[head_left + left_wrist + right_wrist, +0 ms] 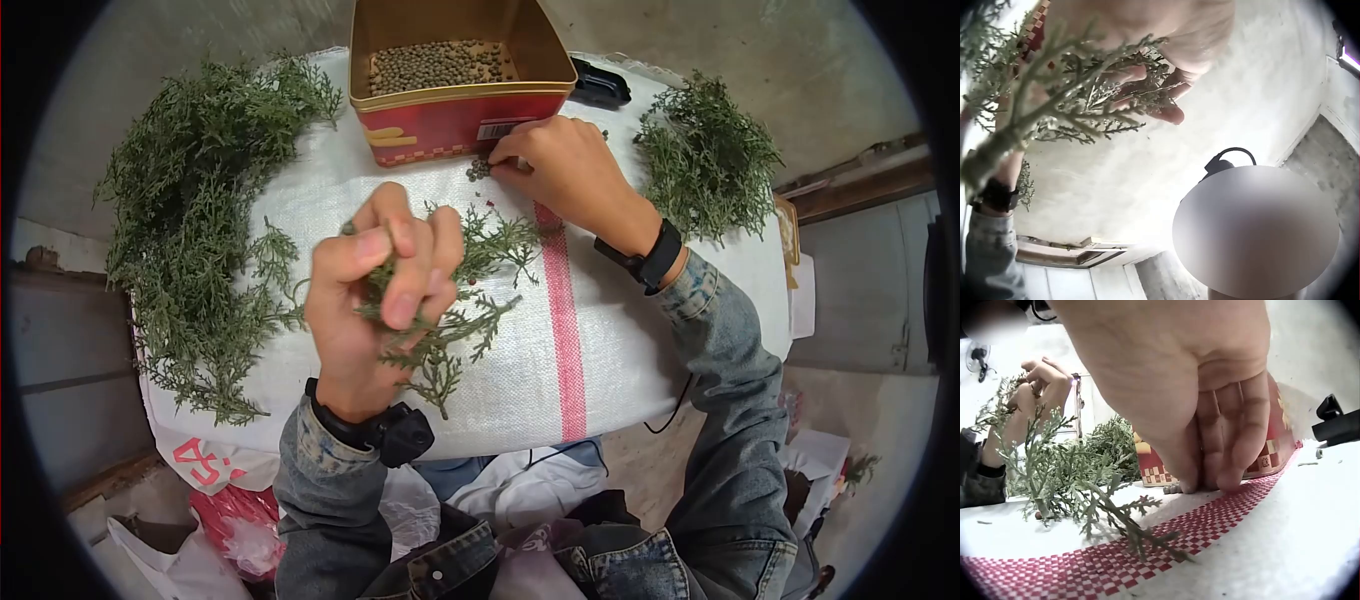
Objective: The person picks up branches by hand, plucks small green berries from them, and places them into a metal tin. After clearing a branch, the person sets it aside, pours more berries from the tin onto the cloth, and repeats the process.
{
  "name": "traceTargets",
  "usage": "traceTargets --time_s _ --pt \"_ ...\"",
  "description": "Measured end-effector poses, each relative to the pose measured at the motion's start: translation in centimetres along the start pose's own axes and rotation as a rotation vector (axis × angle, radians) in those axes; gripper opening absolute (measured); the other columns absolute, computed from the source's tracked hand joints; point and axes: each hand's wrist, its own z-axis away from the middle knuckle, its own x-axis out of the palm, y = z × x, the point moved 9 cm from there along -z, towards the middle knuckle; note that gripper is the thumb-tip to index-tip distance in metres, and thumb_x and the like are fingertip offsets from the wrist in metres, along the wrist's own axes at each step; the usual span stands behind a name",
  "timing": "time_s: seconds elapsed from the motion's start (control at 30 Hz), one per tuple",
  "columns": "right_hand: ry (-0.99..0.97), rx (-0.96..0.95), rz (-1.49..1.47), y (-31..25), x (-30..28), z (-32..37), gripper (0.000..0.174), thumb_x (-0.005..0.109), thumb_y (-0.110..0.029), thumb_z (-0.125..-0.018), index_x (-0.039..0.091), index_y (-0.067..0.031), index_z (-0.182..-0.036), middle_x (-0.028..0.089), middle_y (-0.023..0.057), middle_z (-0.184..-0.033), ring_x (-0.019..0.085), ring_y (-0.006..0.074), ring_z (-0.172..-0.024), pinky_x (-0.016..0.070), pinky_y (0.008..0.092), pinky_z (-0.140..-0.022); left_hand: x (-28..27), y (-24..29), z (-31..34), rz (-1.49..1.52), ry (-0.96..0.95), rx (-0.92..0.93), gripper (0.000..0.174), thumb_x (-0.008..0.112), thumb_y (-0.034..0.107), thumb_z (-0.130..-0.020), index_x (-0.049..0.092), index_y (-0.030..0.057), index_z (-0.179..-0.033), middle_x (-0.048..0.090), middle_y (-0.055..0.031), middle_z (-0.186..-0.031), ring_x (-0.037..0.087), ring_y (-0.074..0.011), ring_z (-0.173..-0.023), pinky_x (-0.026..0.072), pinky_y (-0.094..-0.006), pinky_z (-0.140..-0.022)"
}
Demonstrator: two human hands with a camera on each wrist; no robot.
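My left hand (395,270) is raised above the white woven sack (640,350) and grips a green cypress sprig (440,340), fingers curled round its stem; the left wrist view shows the sprig (1085,94) across the fingers (1166,112). My right hand (505,163) reaches to the foot of a red tin (450,125). Its thumb and fingertips pinch at a small cluster of grey seeds (478,170) on the sack. In the right wrist view the curled fingers (1229,469) touch the sack beside the seeds (1172,487). The tin holds a layer of the same seeds (435,65).
A big heap of green branches (190,230) covers the sack's left side, and a smaller heap (710,150) lies at the right. More sprigs (495,245) lie mid-sack beside a red stripe (563,340). A black object (598,85) sits behind the tin.
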Motion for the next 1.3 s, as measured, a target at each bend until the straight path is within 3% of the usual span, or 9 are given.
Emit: traceTargets --time_s 0.23,0.37,0.43,0.47,0.57,0.7,1.0,1.13,1.3 --pt "-0.051 0.000 0.018 0.1 -0.9 0.8 0.016 0.071 -0.010 -0.077 0.073 -0.0066 -0.093 0.071 0.0095 -0.081 0.069 0.0256 -0.070 0.0548 0.0352 -0.067 0.6 -0.6 0.1 -0.432 0.035 0.009 0.015 0.048 0.020 -0.093 0.052 0.0058 -0.089 0.056 -0.0063 -0.059 0.057 -0.0111 -0.060 0.0293 -0.0193 -0.035" --pt "0.079 0.057 -0.429 0.3 -5.8 3.4 0.014 0.070 -0.004 -0.080 0.071 -0.0017 -0.094 0.071 0.0099 -0.081 0.070 0.0184 -0.069 0.0566 0.0303 -0.066 0.0 -2.9 1.0 -0.382 0.143 -0.256 0.014 0.050 0.016 -0.096 0.053 0.0037 -0.092 0.062 -0.0106 -0.069 0.064 -0.0146 -0.061 0.0337 -0.0185 -0.036" --pt "0.164 0.280 -0.825 0.8 -7.1 5.8 0.013 0.069 -0.002 -0.083 0.071 0.0023 -0.095 0.071 0.0095 -0.081 0.069 0.0137 -0.071 0.0569 0.0262 -0.064 0.7 -4.7 1.5 -0.391 0.084 -0.362 0.012 0.052 0.014 -0.097 0.054 0.0018 -0.094 0.063 -0.0119 -0.075 0.063 -0.0140 -0.060 0.0356 -0.0192 -0.036" --pt "0.163 0.283 -0.824 0.4 -7.5 6.6 0.013 0.069 -0.002 -0.083 0.071 0.0023 -0.095 0.071 0.0095 -0.081 0.069 0.0137 -0.071 0.0569 0.0262 -0.064 1.0 -5.6 1.6 -0.397 0.050 -0.417 0.012 0.052 0.012 -0.097 0.055 0.0009 -0.095 0.064 -0.0125 -0.078 0.062 -0.0137 -0.059 0.0366 -0.0196 -0.036" --pt "-0.010 0.353 -1.174 -1.1 -6.0 9.0 0.017 0.066 0.004 -0.083 0.071 0.0058 -0.099 0.072 0.0119 -0.087 0.069 0.0121 -0.076 0.0566 0.0222 -0.069 0.5 -6.8 1.9 -0.391 0.120 -0.459 0.010 0.054 0.009 -0.096 0.056 -0.0004 -0.097 0.065 -0.0128 -0.080 0.062 -0.0129 -0.058 0.0384 -0.0205 -0.037" --pt "0.059 0.442 -1.423 -1.0 -3.8 10.1 0.016 0.068 0.005 -0.085 0.071 0.0058 -0.100 0.072 0.0128 -0.089 0.069 0.0110 -0.076 0.0565 0.0201 -0.070 -0.1 -6.9 1.8 -0.490 0.200 -0.378 0.009 0.056 0.006 -0.095 0.057 -0.0019 -0.099 0.066 -0.0134 -0.081 0.060 -0.0115 -0.058 0.0413 -0.0216 -0.040" --pt "-0.002 0.542 -1.482 -0.6 -1.5 11.1 0.019 0.069 0.003 -0.087 0.070 0.0057 -0.105 0.073 0.0132 -0.092 0.068 0.0100 -0.077 0.0564 0.0205 -0.067 -0.8 -6.4 1.9 -0.673 0.213 -0.336 0.007 0.054 0.000 -0.093 0.057 -0.0028 -0.099 0.068 -0.0124 -0.078 0.055 -0.0069 -0.058 0.0427 -0.0199 -0.053" --pt "-0.001 0.515 -1.517 -0.5 -1.1 11.2 0.021 0.068 0.003 -0.087 0.069 0.0061 -0.108 0.072 0.0134 -0.094 0.069 0.0108 -0.082 0.0567 0.0205 -0.070 -1.1 -6.4 1.8 -0.589 0.226 -0.291 0.007 0.052 0.001 -0.093 0.057 -0.0017 -0.097 0.066 -0.0087 -0.073 0.054 -0.0059 -0.058 0.0412 -0.0198 -0.052" --pt "0.029 0.579 -1.557 -1.1 -0.7 11.3 0.023 0.064 0.008 -0.084 0.066 0.0077 -0.107 0.070 0.0157 -0.094 0.068 0.0166 -0.084 0.0567 0.0263 -0.072 -1.6 -6.1 1.9 -0.617 0.222 -0.348 0.007 0.052 0.002 -0.093 0.056 -0.0012 -0.096 0.063 -0.0058 -0.069 0.053 -0.0056 -0.059 0.0409 -0.0207 -0.053"
